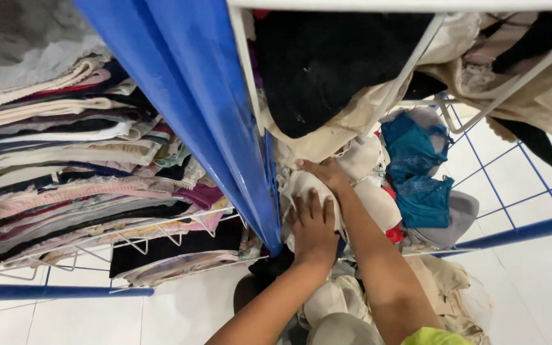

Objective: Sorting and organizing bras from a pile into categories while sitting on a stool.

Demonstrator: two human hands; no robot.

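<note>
Left hand point(313, 225) flat, palm down, fingers spread, pressing on cream padded garments point(365, 191) stacked at the lower shelf's front edge. Right hand point(328, 172) just beyond, reaching deeper into the same stack, fingers curled over a cream cup; closed grip or mere touch cannot be told, fingertips partly buried. Hands near each other, not touching, right forearm crossing above left wrist. Stack lies directly ahead of both hands, long axis running away from the body toward the rack's back, between blue upright post point(225, 128) on the left and teal garments point(416, 172) on the right. Left hand nearer the front edge, right hand nearer the stack's far end. Black cloth point(327, 64) sits in white wire basket point(410, 70) overhead. Folded clothes pile point(65, 160) fills the left shelf beyond the post. More cream pieces lie below on white tiled floor point(531, 281).
</note>
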